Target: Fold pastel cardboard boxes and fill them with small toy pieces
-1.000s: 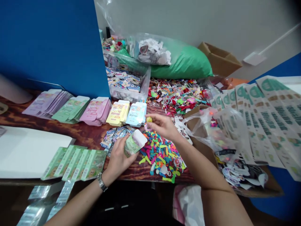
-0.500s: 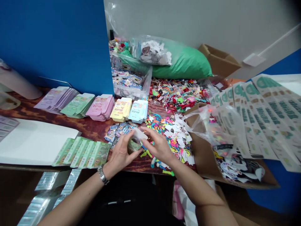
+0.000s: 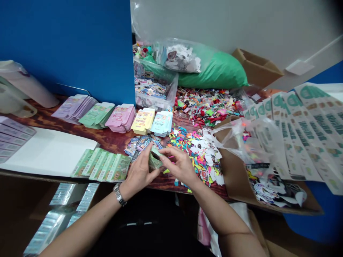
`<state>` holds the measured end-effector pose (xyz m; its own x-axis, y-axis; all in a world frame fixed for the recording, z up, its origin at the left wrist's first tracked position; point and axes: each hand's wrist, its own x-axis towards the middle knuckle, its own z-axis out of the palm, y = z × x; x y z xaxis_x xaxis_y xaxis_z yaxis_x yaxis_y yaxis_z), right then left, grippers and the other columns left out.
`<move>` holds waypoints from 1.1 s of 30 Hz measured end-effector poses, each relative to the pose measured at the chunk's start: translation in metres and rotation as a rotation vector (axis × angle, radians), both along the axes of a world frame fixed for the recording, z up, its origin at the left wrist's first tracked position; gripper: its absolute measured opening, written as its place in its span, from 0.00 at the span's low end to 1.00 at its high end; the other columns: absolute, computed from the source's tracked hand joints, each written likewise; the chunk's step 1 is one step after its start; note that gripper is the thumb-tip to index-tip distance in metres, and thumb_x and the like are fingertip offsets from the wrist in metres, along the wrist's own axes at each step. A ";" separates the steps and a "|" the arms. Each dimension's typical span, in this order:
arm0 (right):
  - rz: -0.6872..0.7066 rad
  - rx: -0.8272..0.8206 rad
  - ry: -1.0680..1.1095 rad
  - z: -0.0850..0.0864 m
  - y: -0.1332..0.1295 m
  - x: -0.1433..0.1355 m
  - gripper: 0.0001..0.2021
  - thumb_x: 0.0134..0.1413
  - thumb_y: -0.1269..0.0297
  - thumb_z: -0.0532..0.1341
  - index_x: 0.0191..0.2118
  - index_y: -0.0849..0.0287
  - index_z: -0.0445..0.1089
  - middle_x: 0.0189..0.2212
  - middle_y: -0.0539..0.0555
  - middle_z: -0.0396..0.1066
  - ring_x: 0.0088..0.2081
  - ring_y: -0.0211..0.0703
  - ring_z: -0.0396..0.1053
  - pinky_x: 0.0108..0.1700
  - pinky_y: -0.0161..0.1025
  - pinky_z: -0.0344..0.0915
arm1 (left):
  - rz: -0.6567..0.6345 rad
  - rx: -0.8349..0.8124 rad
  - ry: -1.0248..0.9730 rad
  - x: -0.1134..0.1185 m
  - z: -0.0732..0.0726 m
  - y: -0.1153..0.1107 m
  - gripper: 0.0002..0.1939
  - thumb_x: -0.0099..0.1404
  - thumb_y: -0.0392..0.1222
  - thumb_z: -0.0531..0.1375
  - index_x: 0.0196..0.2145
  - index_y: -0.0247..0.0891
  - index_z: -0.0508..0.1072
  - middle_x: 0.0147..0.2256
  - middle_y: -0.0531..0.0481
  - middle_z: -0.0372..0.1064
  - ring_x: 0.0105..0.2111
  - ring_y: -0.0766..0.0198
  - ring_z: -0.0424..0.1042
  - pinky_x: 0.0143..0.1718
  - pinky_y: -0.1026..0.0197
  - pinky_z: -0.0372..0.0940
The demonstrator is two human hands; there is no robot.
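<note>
A small green box (image 3: 154,162) is held between both hands over the front of the wooden table, its top facing up. My left hand (image 3: 139,175) wraps around its left side, thumb at the front. The fingers of my right hand (image 3: 178,164) pinch the light green flap at its upper right edge. Just behind the box lies a pile of small printed cards (image 3: 142,143). Colourful small pieces (image 3: 182,141) and white cut-outs (image 3: 210,146) are heaped to the right of it. A row of green boxes (image 3: 103,165) stands left of my left hand.
Flat purple, green, pink, yellow and blue cartons (image 3: 122,117) line the back. Behind are a clear bin (image 3: 157,100) and a green bag (image 3: 219,69). An open cardboard box (image 3: 234,175) and printed sheets (image 3: 300,132) are at the right. A white board (image 3: 53,150) lies left.
The white flap seen at the box's top has been replaced in view by a light green one, folded lower over the opening. The camera view has shifted, so the table items appear further right.
</note>
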<state>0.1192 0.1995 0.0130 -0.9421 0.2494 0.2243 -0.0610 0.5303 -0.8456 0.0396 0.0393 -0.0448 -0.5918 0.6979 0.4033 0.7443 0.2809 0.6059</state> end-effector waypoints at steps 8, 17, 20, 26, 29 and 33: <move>0.044 0.347 0.231 -0.006 -0.021 0.009 0.17 0.63 0.76 0.53 0.53 0.59 0.70 0.48 0.57 0.74 0.51 0.42 0.71 0.55 0.42 0.69 | 0.094 -0.207 0.225 0.001 0.004 -0.006 0.52 0.64 0.47 0.58 0.67 0.29 0.23 0.43 0.35 0.66 0.42 0.46 0.70 0.41 0.47 0.69; 0.151 0.291 0.239 -0.047 -0.037 0.004 0.24 0.63 0.76 0.51 0.63 0.57 0.62 0.54 0.57 0.70 0.58 0.42 0.66 0.61 0.45 0.65 | 0.057 -0.427 0.014 0.004 0.005 -0.032 0.50 0.63 0.44 0.57 0.68 0.41 0.25 0.47 0.39 0.57 0.43 0.50 0.68 0.38 0.51 0.70; 0.214 0.181 0.160 -0.061 -0.040 -0.005 0.23 0.64 0.76 0.50 0.62 0.56 0.63 0.55 0.56 0.70 0.57 0.41 0.67 0.59 0.43 0.66 | 0.081 -0.465 -0.031 0.007 0.002 -0.044 0.50 0.62 0.42 0.57 0.68 0.39 0.25 0.47 0.37 0.56 0.45 0.48 0.66 0.39 0.49 0.70; 0.287 0.194 0.128 -0.070 -0.045 -0.016 0.26 0.64 0.70 0.54 0.66 0.57 0.56 0.58 0.60 0.65 0.60 0.45 0.62 0.62 0.48 0.62 | 0.102 -0.362 -0.073 0.008 -0.004 -0.056 0.43 0.66 0.36 0.52 0.69 0.41 0.27 0.47 0.38 0.57 0.46 0.50 0.65 0.45 0.46 0.68; 0.353 0.228 0.093 -0.067 -0.042 -0.013 0.36 0.61 0.64 0.59 0.70 0.60 0.44 0.63 0.64 0.56 0.65 0.48 0.55 0.64 0.48 0.58 | 0.100 -0.260 -0.219 0.004 -0.005 -0.058 0.39 0.67 0.36 0.50 0.69 0.41 0.32 0.48 0.38 0.57 0.46 0.54 0.67 0.48 0.48 0.68; 0.477 0.374 0.042 -0.068 -0.040 -0.011 0.54 0.52 0.51 0.67 0.71 0.63 0.30 0.68 0.69 0.41 0.69 0.58 0.41 0.66 0.56 0.51 | 0.095 -0.160 -0.310 -0.003 -0.002 -0.056 0.31 0.69 0.37 0.49 0.66 0.39 0.44 0.54 0.38 0.57 0.55 0.55 0.62 0.57 0.48 0.62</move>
<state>0.1082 0.1592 -0.0554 -0.9191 -0.3009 0.2545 -0.3941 0.6968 -0.5993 0.0369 -0.0170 -0.0468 -0.7343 0.6735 0.0848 0.4979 0.4495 0.7416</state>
